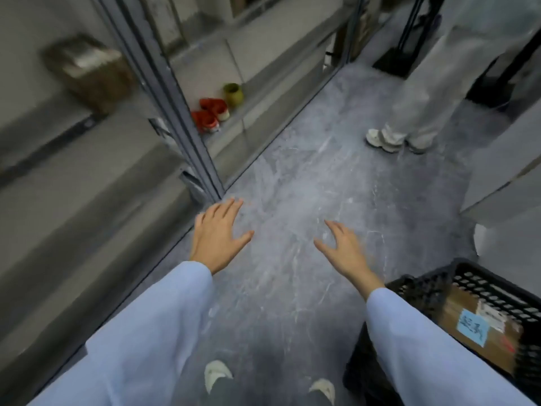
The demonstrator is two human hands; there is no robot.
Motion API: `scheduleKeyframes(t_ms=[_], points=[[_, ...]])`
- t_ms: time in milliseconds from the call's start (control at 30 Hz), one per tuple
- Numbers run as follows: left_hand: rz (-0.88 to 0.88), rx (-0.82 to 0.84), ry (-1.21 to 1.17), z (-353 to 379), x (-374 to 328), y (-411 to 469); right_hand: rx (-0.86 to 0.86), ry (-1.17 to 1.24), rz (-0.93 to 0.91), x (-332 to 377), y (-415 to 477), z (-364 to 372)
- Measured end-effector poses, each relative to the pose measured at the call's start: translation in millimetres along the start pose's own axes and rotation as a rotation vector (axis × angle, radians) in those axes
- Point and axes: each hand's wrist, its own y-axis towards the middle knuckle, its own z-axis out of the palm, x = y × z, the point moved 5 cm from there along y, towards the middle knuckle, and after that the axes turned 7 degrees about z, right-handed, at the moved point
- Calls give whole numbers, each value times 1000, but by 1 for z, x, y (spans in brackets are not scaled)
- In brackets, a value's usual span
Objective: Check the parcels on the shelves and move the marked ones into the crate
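The left hand [218,235] and the right hand [344,250] reach forward, palms down, fingers straight and spread, holding nothing. Beside the right sleeve stands the black plastic lattice crate [491,285]. In it lies a brown cardboard parcel [456,306], with its blue paper note [472,326] facing up and its long axis running toward the lower right. Another brown parcel [90,71], blurred, sits on the grey metal shelf [73,183], well apart from the left hand.
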Motion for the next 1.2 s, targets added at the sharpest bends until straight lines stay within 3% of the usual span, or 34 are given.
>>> scheduleKeyframes(t_ms=[267,567,833,1200], points=[[-247,-186,141,-152,206,-77,-32,-328,-461,304,-4,58],[-536,-404,248,-284,374,-180,-109,-452,-780,557,-48,100],[-724,-475,268,-314,444,-226,-82,-472,-962,681,-65,139],[-871,-420,167,-271,507,-175,129,-490,-1052,752,4,232]])
